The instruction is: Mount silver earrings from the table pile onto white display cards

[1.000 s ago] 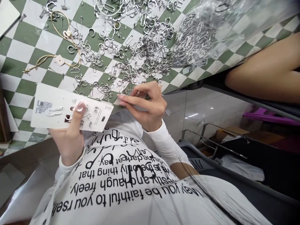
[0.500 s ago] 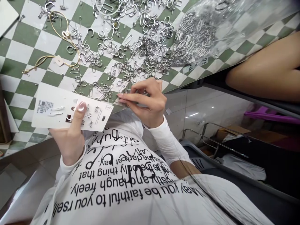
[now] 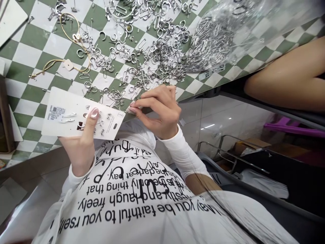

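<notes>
In my left hand (image 3: 85, 144) is a white earring card (image 3: 57, 127), gripped with the thumb across its front and the fingers hidden behind. The card carries a barcode sticker, several small silver earrings and a dark slot. My right hand (image 3: 162, 108) is pinched, thumb against index finger, just beyond the card's right end. A tiny shiny thing seems to show at those fingertips, too small to name. Loose silver earrings (image 3: 116, 98) lie on the table right by the pinch, apart from the card.
A heap of silver rings and earring parts (image 3: 165, 51) spreads over the checkered table (image 3: 27, 54). Behind it lies a clear plastic bag (image 3: 213, 37) of metal pieces. A gold cord bracelet (image 3: 88, 61) rests at left. Another person's bare limb (image 3: 286, 74) is at right.
The left hand and card have moved slightly right and up, closer to my right hand, as the whole view shifted a little. The right hand's pinch looks nearly the same.
</notes>
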Demonstrator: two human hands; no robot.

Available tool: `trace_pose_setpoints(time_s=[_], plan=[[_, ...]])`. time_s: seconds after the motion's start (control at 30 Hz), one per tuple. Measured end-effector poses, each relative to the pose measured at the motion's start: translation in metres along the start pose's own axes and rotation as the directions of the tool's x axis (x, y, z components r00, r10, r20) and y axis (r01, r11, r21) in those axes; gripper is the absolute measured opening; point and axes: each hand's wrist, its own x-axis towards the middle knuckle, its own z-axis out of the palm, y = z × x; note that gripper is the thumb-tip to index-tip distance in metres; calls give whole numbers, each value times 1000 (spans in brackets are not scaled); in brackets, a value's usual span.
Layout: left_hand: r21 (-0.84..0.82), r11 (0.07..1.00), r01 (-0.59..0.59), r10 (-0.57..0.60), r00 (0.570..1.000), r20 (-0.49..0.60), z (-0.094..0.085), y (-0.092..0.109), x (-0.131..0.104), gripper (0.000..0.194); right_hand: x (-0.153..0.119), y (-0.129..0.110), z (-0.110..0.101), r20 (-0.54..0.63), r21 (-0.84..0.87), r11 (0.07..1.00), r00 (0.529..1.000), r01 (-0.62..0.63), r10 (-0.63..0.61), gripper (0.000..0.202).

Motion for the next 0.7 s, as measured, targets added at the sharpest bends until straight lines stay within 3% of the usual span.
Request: trace_pose_setpoints(time_s=[0.13, 0.27, 0.57, 0.7], plan=[[29, 1000, -4, 4, 1000, -7, 2, -3, -2, 30, 11, -22, 10, -59, 198, 977, 994, -81, 95, 8], [42, 999, -22, 21, 1000, 8, 1, -4, -4, 21, 20, -39, 25, -22, 361, 923, 988, -134, 152, 8], [94, 995, 14, -24, 994, 104, -6, -7, -7, 23, 24, -43, 32, 42, 355, 916, 982, -189, 187, 27], [87, 996, 35, -44, 994, 102, -5, -8, -7, 21, 22, -41, 35, 22, 396, 907, 989, -145, 149, 17]])
